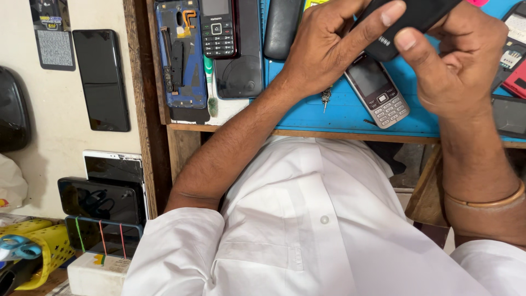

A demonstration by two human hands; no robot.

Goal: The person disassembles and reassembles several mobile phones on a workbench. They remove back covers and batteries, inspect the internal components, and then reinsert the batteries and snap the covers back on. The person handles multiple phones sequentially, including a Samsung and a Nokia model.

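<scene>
Left hand point(329, 46) and right hand point(452, 55) together grip a black phone point(408, 16) above the blue mat point(350, 112). A grey keypad phone point(378, 90) lies just beneath, partly hidden by the hands; an opened blue phone frame point(181, 55) lies further left.

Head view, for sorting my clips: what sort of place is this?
Probably a phone repair bench: an opened blue phone frame, a silver keypad phone on the blue mat, both hands on a black phone.

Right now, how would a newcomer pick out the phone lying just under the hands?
Start at the blue mat on the wooden bench. Below the left hand and right hand, which grip a black phone, lies a silver keypad phone. It alone is silver, face up, with grey keys.
</scene>
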